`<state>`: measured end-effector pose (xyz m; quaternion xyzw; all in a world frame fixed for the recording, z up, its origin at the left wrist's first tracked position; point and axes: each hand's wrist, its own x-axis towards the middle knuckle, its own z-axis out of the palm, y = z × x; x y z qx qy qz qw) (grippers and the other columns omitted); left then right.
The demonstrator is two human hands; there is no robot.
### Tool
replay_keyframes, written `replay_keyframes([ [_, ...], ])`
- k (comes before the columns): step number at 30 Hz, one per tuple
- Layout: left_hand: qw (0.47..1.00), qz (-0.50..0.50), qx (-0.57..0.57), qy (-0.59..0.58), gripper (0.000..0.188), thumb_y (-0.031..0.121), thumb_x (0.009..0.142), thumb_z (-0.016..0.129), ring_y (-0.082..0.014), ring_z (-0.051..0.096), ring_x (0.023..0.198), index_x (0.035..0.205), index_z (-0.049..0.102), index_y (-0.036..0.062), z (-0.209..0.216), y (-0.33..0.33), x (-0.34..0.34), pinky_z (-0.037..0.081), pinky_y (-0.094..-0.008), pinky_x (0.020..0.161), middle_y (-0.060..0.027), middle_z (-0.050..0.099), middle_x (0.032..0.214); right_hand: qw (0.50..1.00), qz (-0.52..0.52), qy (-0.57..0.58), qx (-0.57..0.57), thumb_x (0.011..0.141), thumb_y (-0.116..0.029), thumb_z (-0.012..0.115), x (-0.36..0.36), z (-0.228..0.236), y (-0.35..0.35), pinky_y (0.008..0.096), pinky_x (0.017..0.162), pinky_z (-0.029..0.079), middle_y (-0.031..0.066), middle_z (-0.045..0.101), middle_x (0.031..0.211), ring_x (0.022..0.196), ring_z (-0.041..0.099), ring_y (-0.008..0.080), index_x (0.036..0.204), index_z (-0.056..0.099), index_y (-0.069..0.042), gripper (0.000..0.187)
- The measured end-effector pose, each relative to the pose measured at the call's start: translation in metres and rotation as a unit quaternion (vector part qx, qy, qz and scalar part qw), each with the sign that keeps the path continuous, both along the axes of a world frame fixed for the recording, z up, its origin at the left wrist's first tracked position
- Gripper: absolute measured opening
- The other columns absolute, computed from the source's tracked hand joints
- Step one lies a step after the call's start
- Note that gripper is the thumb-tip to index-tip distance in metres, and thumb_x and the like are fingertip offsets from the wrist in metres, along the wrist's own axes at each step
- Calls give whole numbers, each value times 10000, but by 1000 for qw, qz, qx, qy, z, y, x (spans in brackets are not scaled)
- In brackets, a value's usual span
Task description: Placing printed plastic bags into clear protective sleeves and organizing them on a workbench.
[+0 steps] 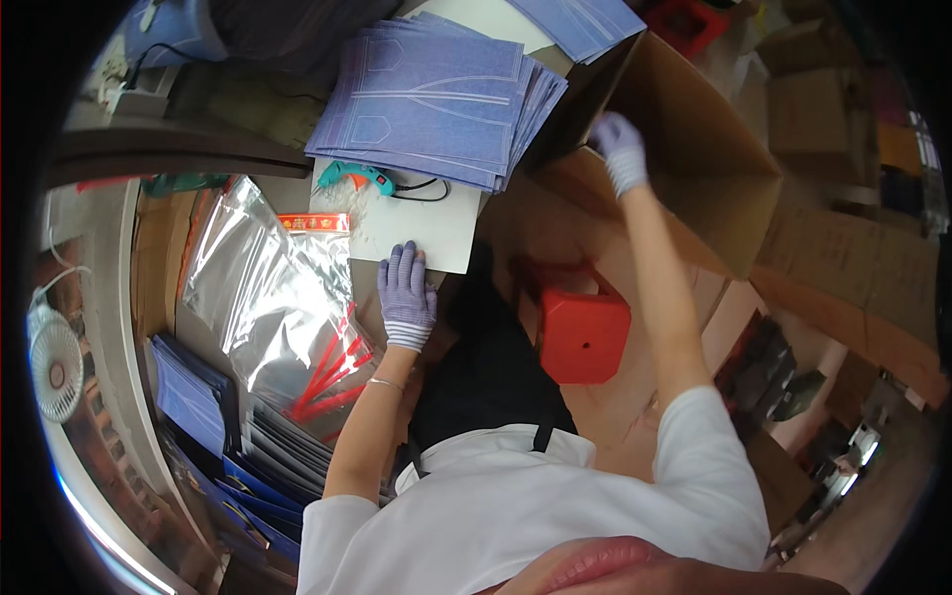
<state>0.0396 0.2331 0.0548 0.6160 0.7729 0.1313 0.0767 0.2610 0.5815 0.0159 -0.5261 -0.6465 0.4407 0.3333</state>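
Observation:
My left hand [406,293], in a purple knit glove, lies flat with its fingers stretched out at the near edge of a white board [448,233]. A teal glue gun [357,179] with a black cord rests on that board. Just beyond it sits a stack of blue denim-print sheets [426,94], its edges uneven. My right hand [617,139], gloved alike, reaches over the near wall of an open cardboard box [719,188]. Motion smears its fingers, so I cannot make out whether they hold anything.
Clear plastic bags [283,307] with red strips lie left of my left hand. Below them stand dark and blue folded pieces [193,397]. A red stool [585,332] is on the floor between my arms. A white fan [57,362] stands far left; more cartons [843,248] are right.

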Motion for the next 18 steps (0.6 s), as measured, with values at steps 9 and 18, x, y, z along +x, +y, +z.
replay_keyframes([
  [9, 997, -22, 9, -79, 579, 138, 667, 513, -310, 322, 1242, 1223, 407, 15, -27, 26, 1, 223, -485, 1019, -146, 362, 1320, 949, -206, 100, -217, 760, -311, 637, 41, -46, 300, 288, 542, 461, 47, 549, 666, 593, 519, 185, 865, 575, -47, 291],
  [18, 999, 10, -13, -44, 560, 142, 679, 520, -321, 350, 1215, 1218, 413, 32, -16, 7, -8, 252, -495, 989, -147, 387, 1292, 890, -10, 397, -225, 819, -102, 571, -40, 51, -7, 313, 844, 435, 94, 555, 1101, 988, 535, 203, 1109, 521, -6, 309],
])
